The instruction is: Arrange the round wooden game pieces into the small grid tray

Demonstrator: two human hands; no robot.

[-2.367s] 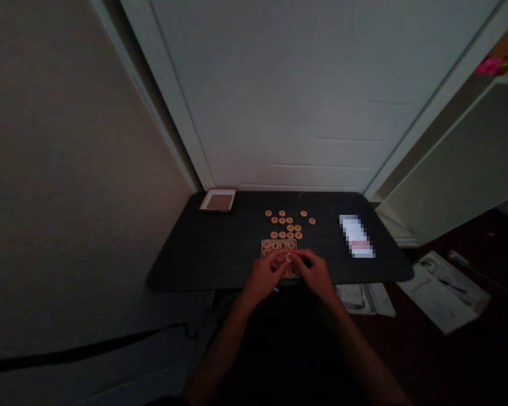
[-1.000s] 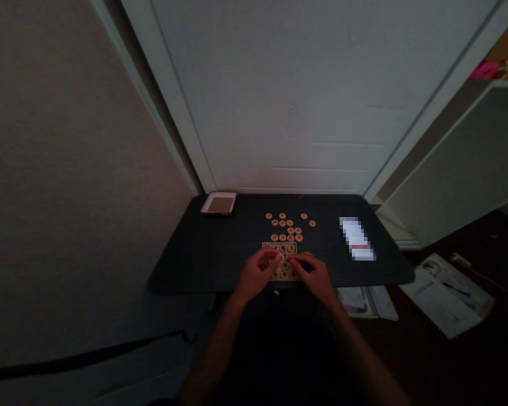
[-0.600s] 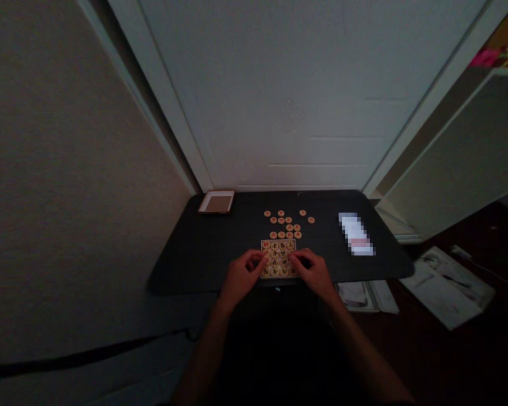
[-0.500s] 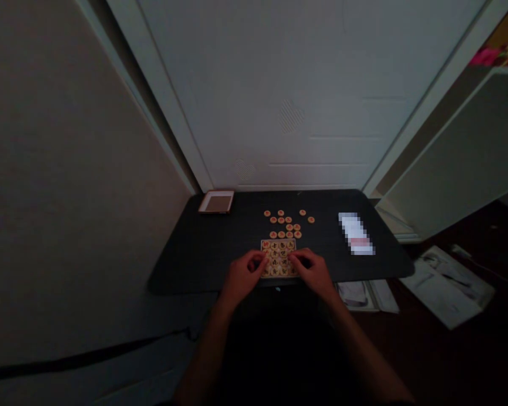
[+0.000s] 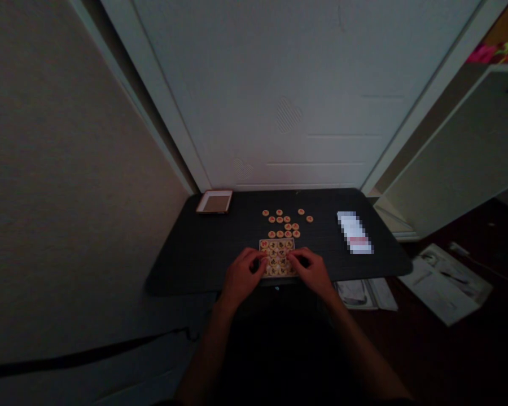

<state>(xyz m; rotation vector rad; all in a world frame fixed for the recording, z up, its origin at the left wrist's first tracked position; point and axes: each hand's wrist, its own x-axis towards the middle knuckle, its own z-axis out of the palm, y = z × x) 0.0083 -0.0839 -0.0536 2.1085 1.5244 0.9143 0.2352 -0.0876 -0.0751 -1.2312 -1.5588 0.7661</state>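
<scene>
A small square box [image 5: 276,246] packed with round wooden game pieces sits near the front edge of a black table [image 5: 195,254]. My left hand [image 5: 241,276] rests against the box's left side with its fingers curled at the edge. Against the right side, my right hand [image 5: 311,272] has its fingers bent in the same way. Several loose round pieces [image 5: 285,222] with red marks lie on the table just beyond the box.
An empty box lid [image 5: 214,202] lies at the table's back left corner. A blurred white rectangular item [image 5: 354,232] lies on the right side. Papers [image 5: 444,282] are spread on the dark floor to the right. A white door stands behind the table.
Both hands were over the middle of the box, fingers on one piece; they have drawn apart to its left and right sides, uncovering the filled rows. The view shifted slightly.
</scene>
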